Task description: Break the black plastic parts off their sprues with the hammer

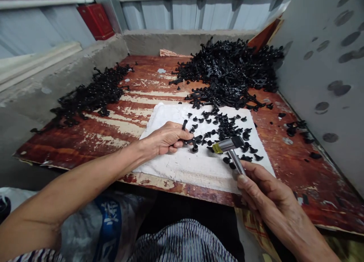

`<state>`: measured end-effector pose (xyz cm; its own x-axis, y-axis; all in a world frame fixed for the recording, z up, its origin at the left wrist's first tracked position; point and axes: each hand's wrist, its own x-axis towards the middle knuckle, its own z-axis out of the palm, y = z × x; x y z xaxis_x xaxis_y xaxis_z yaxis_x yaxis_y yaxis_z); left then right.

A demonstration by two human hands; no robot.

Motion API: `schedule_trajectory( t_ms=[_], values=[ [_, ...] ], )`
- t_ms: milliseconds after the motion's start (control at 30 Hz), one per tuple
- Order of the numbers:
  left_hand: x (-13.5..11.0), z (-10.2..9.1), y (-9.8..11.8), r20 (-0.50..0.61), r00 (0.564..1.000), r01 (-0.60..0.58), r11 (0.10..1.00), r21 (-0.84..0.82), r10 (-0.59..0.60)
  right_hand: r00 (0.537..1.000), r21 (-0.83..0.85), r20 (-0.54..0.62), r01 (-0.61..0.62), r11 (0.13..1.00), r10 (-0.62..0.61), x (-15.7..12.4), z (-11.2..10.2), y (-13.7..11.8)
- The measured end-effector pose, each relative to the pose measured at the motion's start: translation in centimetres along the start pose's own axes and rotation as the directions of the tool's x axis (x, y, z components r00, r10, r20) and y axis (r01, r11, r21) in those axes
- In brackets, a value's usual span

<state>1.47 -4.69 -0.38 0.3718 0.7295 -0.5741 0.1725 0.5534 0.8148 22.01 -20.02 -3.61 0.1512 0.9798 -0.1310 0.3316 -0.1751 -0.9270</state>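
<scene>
My left hand rests on a white cloth pad, fingers pinched on a small black plastic part that stands on the pad. My right hand grips the metal handle of a small hammer. Its silver head with a yellow face hovers just right of the held part. Several loose black studs lie scattered on the pad beyond the hammer.
A worn red wooden board carries the pad. A big heap of black parts sits at the back right, a smaller heap at the left. Grey wall panel on the right, concrete ledge left, a red box behind.
</scene>
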Motion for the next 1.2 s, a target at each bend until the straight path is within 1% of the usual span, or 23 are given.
schedule_trajectory(
  t_ms=[267,400,533,700,867,1000,1100,1133,1200],
  values=[
    [0.2,-0.2,-0.2,0.013,1.0,-0.004,1.0,0.006,0.004,1.0,0.034,0.017,-0.013,0.999,0.012,-0.1,-0.1,0.7],
    [0.3,-0.2,-0.3,0.004,1.0,-0.001,1.0,0.02,0.001,0.999,0.026,0.03,-0.017,1.0,0.016,-0.2,-0.1,0.8],
    [0.4,0.0,-0.1,-0.016,1.0,0.0,0.999,0.036,0.001,1.0,0.01,0.014,-0.004,1.0,0.003,0.0,-0.1,0.6],
    [0.3,0.2,0.3,-0.049,0.999,-0.011,0.993,0.113,0.017,0.999,-0.014,0.019,0.031,0.999,-0.031,0.0,-0.1,0.1],
    [0.3,0.2,0.6,-0.083,0.996,-0.004,0.986,0.168,0.018,0.998,-0.055,-0.001,0.069,0.996,-0.069,0.0,0.0,-0.3],
    [0.6,0.3,0.8,-0.084,0.996,0.0,0.982,0.189,0.016,0.99,-0.137,-0.015,0.138,0.981,-0.142,-0.1,-0.2,-0.4],
    [0.7,0.3,1.0,-0.095,0.995,-0.001,0.98,0.2,0.02,0.973,-0.258,-0.033,0.211,0.943,-0.227,-0.1,-0.4,-0.4],
    [0.8,0.3,1.0,-0.094,0.995,-0.011,0.978,0.206,0.031,0.963,-0.306,-0.034,0.246,0.92,-0.268,-0.2,-0.5,-0.5],
    [0.8,0.4,1.1,-0.096,0.994,-0.027,0.974,0.224,0.049,0.923,-0.387,-0.015,0.349,0.853,-0.384,-0.1,-0.5,-1.0]
  ],
)
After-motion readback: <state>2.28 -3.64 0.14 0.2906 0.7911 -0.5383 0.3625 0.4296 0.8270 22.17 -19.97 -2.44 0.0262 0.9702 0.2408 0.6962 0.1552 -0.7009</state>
